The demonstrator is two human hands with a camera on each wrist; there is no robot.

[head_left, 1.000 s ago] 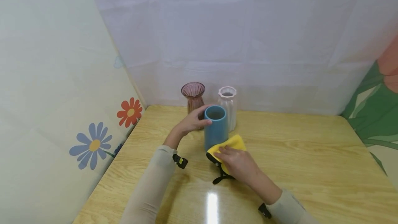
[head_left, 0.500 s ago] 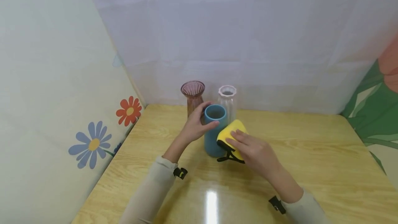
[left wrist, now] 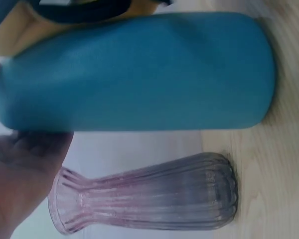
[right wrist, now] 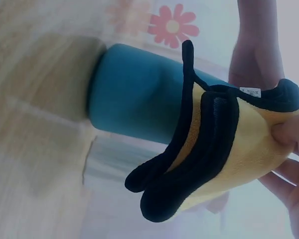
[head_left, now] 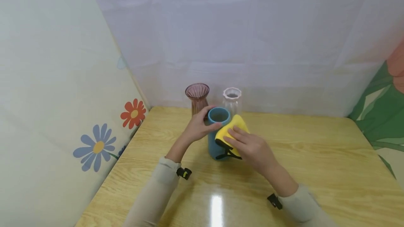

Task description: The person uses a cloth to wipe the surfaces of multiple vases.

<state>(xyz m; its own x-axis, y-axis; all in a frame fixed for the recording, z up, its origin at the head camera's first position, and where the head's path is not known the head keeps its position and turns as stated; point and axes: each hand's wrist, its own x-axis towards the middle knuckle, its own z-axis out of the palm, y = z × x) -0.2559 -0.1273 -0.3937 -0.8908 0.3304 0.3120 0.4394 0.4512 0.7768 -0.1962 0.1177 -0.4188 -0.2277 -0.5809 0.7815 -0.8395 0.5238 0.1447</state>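
A matte blue vase [head_left: 214,143] stands upright on the wooden table, in the middle of the head view. My left hand [head_left: 198,127] grips it near the rim, thumb across the front and fingers round the far side. In my right hand [head_left: 254,148] is a folded yellow cloth [head_left: 233,131] with black edging and a black loop, laid against the vase's right side. The right wrist view shows the cloth [right wrist: 249,144] covering the upper part of the vase [right wrist: 134,92], with the thumb pressing on it.
Behind the blue vase stand a fluted purple glass vase [head_left: 197,95] on the left and a white ribbed vase [head_left: 232,102] on the right. A pale cloth backdrop [head_left: 205,38] rises behind the table [head_left: 315,157], with flower-patterned sheets on both sides.
My right hand has carried the cloth from the vase's lower front up along its right side, then slightly left. My left hand keeps its grip near the rim, with a small shift.
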